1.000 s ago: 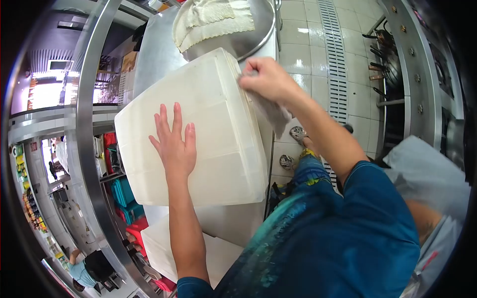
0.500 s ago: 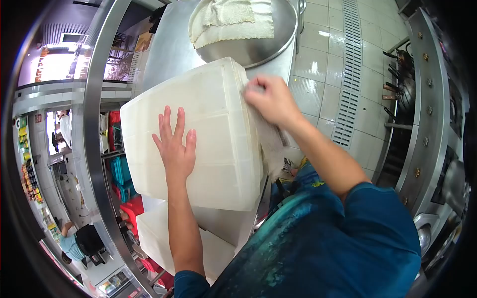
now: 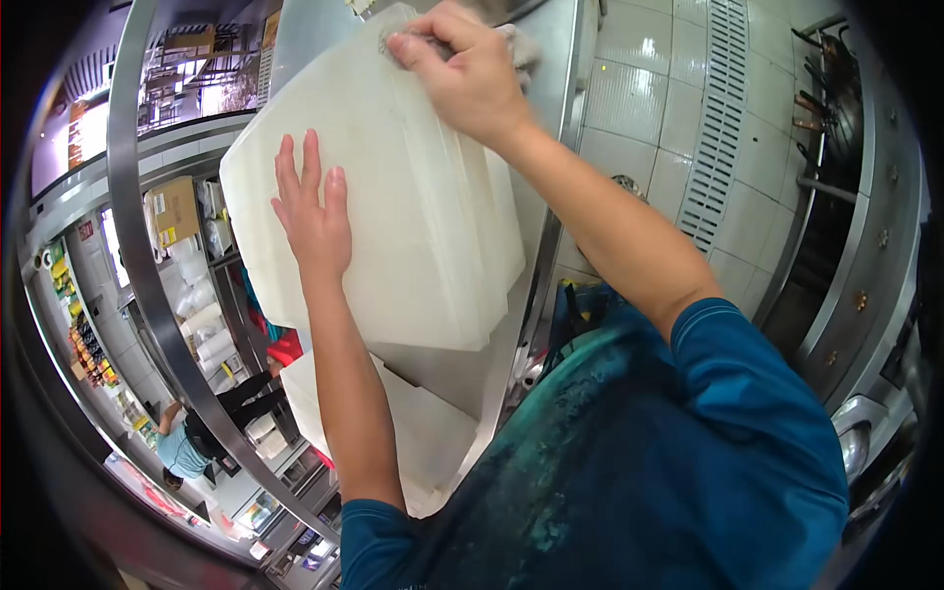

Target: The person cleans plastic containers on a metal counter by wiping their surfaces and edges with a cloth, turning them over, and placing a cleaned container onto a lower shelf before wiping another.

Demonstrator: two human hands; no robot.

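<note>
- Container [image 3: 393, 216], large, pale and cloudy: lying directly beneath the left fingers, turning a broad smooth face upward and stretching past the fingertips to the right fingers.
- Left hand [image 3: 317, 221]: resting palm down on that face, fingers lying released, straight and slightly parted, thumb pointing away from the body alongside.
- Right hand [image 3: 467, 84]: clenching around the cloth [image 3: 522, 51] at the container's far edge, up and to the right of the left fingers, thumb tip meeting or nearly meeting the pale surface (exact contact blurring too much to tell).
- Grey cloth: bunching up in the right fingers and poking out on their far side from the left hand.
- Second pale box [image 3: 433, 433]: sitting nearer the body than the left fingers, passing partly under the left forearm.
- Metal table [image 3: 553, 108]: supporting container and box, showing a strip just right of the right fingers.
- Floor drain [image 3: 716, 147]: running well to the right of the right fingers, across pale tiles [image 3: 639, 118].
- Metal post [image 3: 147, 246]: rising left of the left fingers.
- Another person [image 3: 185, 450] (light blue top): appearing small, far to the lower left of the left fingers.
</note>
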